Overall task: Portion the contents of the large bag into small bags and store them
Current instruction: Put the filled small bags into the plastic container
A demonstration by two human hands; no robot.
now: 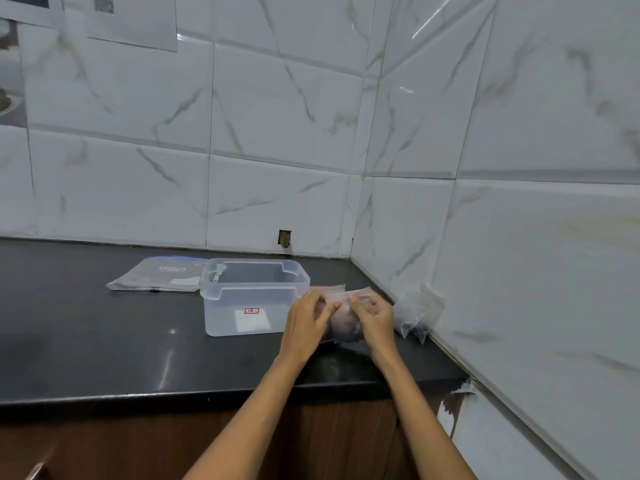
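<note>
A small clear bag (343, 323) with pale pinkish contents stands on the black counter (104, 341) right of a clear plastic container (254, 296). My left hand (306, 320) and my right hand (375, 317) both pinch the bag's top edge, fingertips nearly touching. The container is open, with a white label on its front wall. The large zip bag (157, 277) lies flat behind and left of the container. Another small clear bag (417, 310) leans against the right wall.
Tiled walls meet in a corner behind and right of the counter. The counter's front edge runs across below my forearms, with brown cabinet fronts (138, 441) beneath. Papers (133, 19) hang on the wall at the upper left.
</note>
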